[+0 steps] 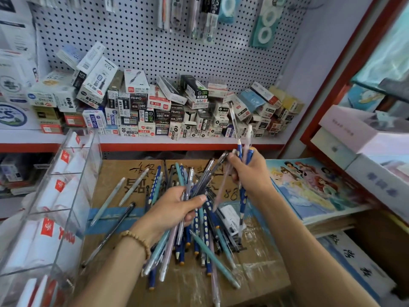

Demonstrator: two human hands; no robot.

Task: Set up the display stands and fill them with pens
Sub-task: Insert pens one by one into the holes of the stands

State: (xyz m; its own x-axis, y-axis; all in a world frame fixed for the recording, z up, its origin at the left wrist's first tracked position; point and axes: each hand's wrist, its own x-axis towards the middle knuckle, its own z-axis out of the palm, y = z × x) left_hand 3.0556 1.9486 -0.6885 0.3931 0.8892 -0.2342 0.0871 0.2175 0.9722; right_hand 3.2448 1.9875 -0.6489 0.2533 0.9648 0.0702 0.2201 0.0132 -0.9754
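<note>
Your left hand (174,207) was curled around a thick, splayed bundle of pens (194,220), thumb pressed across the top of it, with pen ends fanning out above and below your fist over the taped cardboard box (124,173). Your right hand (250,171) gripped a smaller handful of pens (242,147) held nearly upright, a blue dotted one among them, their tips rising in front of the shelf edge. A few loose pens (110,200) lay flat on the box just left of your left hand. The clear acrylic display stand (66,196) stood at the left, beside the box, its tiered compartments marked with small red labels. Behind, the shelf (155,142) carried a jumbled heap of refill boxes (155,107) against a white pegboard (155,45). A stack of picture books (321,187) lay to your right.
</note>
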